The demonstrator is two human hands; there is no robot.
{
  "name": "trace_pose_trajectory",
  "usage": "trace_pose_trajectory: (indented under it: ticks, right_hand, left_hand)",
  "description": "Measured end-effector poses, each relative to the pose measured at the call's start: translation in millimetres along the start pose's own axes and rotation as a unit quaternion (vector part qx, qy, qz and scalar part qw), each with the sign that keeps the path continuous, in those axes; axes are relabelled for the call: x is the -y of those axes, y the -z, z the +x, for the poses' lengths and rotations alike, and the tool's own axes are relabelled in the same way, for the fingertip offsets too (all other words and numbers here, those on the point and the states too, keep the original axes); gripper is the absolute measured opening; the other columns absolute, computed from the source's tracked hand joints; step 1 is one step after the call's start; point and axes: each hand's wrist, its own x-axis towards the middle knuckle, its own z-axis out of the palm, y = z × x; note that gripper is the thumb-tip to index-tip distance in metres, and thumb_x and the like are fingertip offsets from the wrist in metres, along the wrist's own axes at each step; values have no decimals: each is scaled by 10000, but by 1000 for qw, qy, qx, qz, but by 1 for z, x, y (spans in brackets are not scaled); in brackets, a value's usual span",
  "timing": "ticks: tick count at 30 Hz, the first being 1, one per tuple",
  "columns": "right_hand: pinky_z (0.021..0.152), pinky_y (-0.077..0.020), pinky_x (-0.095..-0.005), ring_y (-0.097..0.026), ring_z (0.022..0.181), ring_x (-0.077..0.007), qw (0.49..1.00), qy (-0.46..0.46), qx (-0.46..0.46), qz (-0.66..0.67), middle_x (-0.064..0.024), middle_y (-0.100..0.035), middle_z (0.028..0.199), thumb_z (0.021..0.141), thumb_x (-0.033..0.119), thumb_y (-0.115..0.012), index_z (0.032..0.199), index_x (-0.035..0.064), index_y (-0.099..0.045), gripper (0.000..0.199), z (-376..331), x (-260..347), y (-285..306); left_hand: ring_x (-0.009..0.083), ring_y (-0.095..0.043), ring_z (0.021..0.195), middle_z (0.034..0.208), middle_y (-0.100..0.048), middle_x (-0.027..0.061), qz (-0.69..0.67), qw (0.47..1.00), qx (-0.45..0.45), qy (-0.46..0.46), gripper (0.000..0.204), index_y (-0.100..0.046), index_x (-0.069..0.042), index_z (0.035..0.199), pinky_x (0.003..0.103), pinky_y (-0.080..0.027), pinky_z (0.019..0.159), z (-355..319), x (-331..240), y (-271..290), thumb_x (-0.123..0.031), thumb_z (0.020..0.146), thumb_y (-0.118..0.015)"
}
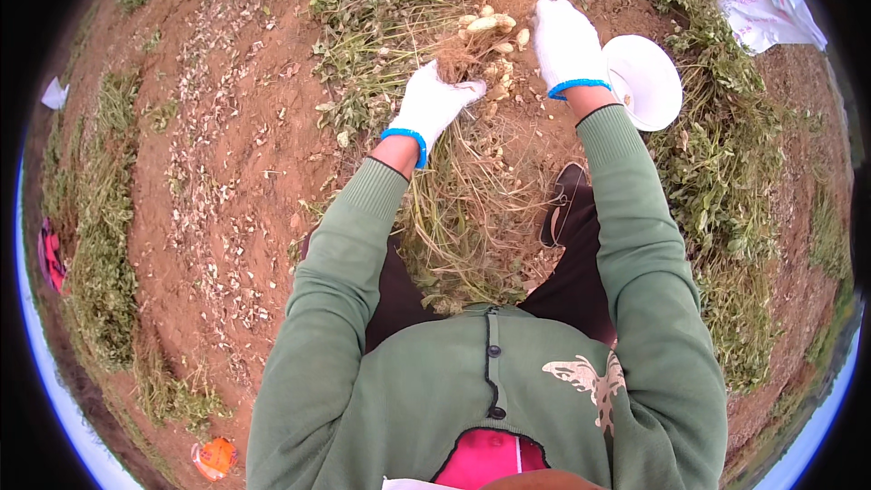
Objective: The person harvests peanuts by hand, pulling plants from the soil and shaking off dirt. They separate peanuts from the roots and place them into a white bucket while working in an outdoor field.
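Note:
In my white-gloved left hand [434, 102], blue at the cuff, is a pulled peanut plant, gripped near its brown roots [461, 56]. Pale peanuts [491, 24] hang among those roots, just beyond my fingertips. The plant's thin stems [467, 195] trail back toward my lap. To the right of the peanuts, apart from them, is my right hand [568, 45] in a matching glove. Its fingers curl under and away from view, so what they hold, if anything, is hidden. A white plastic bucket [670, 82] stands right beside my right wrist, with something small inside.
Heaped peanut plants [367, 23] lie at the upper left of my hands, and another leafy row [726, 191] runs along the right. A white printed sack [771, 9] lies at the far right. My dark shoe [564, 204] is below my right wrist. An orange bag [214, 458] sits lower left.

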Motion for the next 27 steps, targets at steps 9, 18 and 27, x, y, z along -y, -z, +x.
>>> trace_pose_trajectory:
  ticks: [9, 18, 27]
  right_hand:
    - [969, -511, -419, -673, 1076, -355, 956, -284, 48, 50, -188, -714, 1129, 923, 260, -609, 1108, 76, -741, 292, -40, -187, -2]
    - [1046, -466, -437, -587, 1228, -391, 936, -344, 41, 60, -224, -611, 1338, 858, 489, -668, 1363, 46, -575, 678, -93, -242, -25]
    - [959, -502, -402, -679, 1062, -317, 952, -124, 277, 29, -100, -727, 1159, 909, 340, -655, 1183, 151, -737, 344, -47, -151, -52]
  left_hand:
    - [181, -697, 1015, 1157, -707, 124, -58, 996, -62, 22, 483, -584, 37, 1274, 302, -558, 922, -5, -16, 21, -67, 848, -788]
    - [227, -686, 1065, 1184, -695, 161, -36, 984, -159, -74, 482, -556, 116, 1233, 344, -551, 980, 9, -38, 79, 36, 813, -778]
    - [175, -673, 1014, 1147, -717, 102, 149, 912, -319, -210, 493, -643, 23, 1226, 320, -531, 920, 0, -56, 141, -112, 801, -854]
